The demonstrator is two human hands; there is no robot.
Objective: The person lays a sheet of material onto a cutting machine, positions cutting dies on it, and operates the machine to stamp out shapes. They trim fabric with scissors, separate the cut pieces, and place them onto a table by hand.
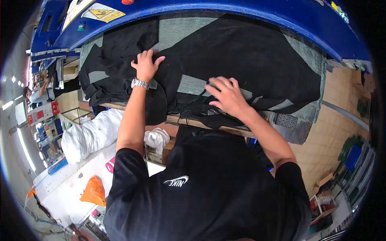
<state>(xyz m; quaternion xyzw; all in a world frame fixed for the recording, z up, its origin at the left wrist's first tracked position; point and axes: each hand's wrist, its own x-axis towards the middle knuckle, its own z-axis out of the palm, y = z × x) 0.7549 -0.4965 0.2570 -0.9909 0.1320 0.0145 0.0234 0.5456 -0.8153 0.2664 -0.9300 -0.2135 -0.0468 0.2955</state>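
Note:
A large piece of black sheet material, like leather or fabric, lies over a worn grey-green board. My left hand, with a metal watch at the wrist, rests on the black material with its fingers spread. Around it the material is bunched and folded. My right hand is over the near edge of the sheet, fingers apart and slightly bent, with nothing visible in them. Thin black offcut strips dangle near the board's front edge, between my hands. Whether the right fingertips touch the material is hard to tell.
A blue machine beam with a warning label crosses behind the board. At left are a white sack and an orange bag on a white table. Another person is at far left. Tiled floor shows at right.

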